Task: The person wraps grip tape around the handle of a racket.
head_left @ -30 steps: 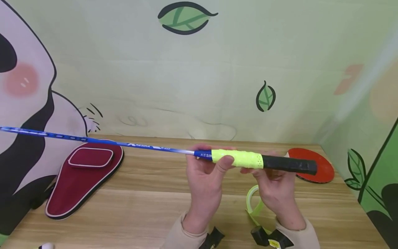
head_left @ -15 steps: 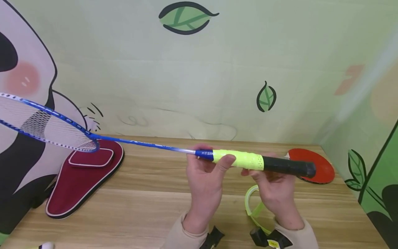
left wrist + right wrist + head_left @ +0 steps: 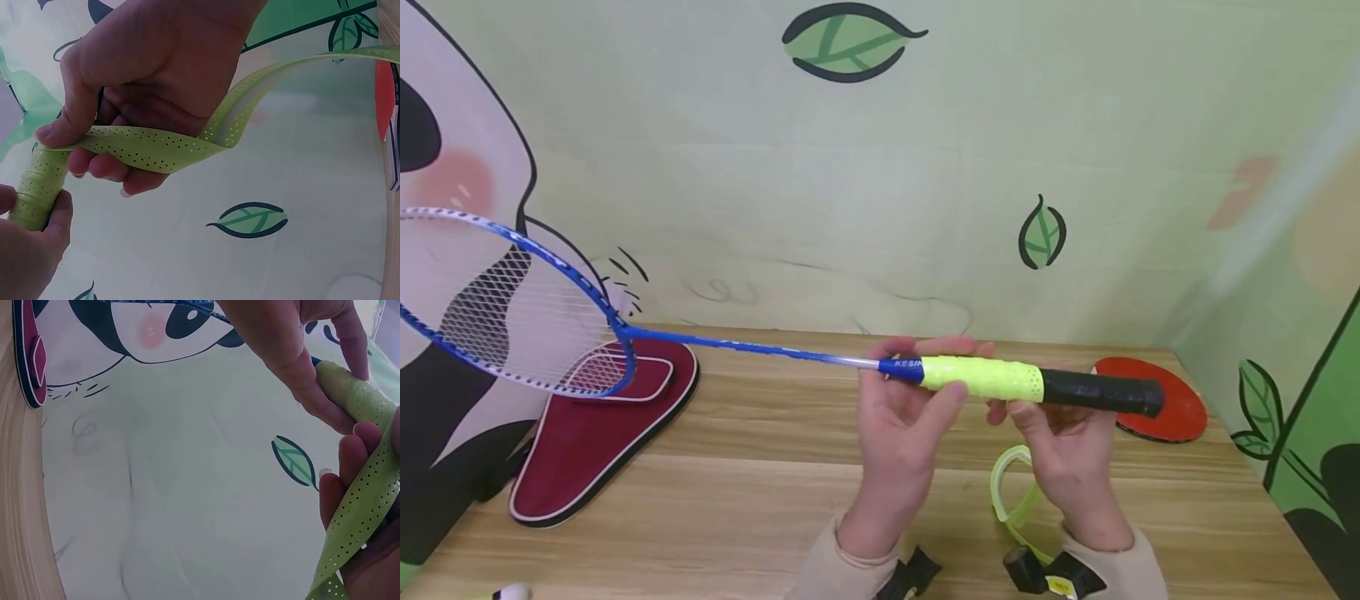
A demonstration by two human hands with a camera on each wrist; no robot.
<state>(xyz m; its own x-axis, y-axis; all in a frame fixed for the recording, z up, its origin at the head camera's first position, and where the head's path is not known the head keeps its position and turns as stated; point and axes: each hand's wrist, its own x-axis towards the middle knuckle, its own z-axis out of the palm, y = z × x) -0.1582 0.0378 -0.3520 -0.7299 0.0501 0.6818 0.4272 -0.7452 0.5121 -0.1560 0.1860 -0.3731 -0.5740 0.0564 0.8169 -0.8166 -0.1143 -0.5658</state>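
Note:
A blue badminton racket (image 3: 752,346) is held up over the table, its strung head at the left. Yellow-green perforated overgrip tape (image 3: 981,378) wraps the handle next to the blue cone; the rest of the handle (image 3: 1090,392) is black. My left hand (image 3: 895,450) grips the wrapped part, thumb in front and fingers behind. Just right of it, my right hand (image 3: 1075,467) pinches the tape where it leaves the handle, as the left wrist view shows. From there the loose strip (image 3: 137,147) runs across the right fingers and trails away in a twist.
Behind the racket head lies a maroon paddle case (image 3: 602,433) on the wooden table (image 3: 737,508). A red table tennis paddle (image 3: 1172,400) rests at the back right. A small white-tipped object (image 3: 514,592) shows at the front left edge. A panda-printed backdrop (image 3: 880,208) stands behind.
The racket has rolled in my hands: its head, edge-on a second ago, now shows its strings. The left fingers have shifted, with more of them visible behind the handle.

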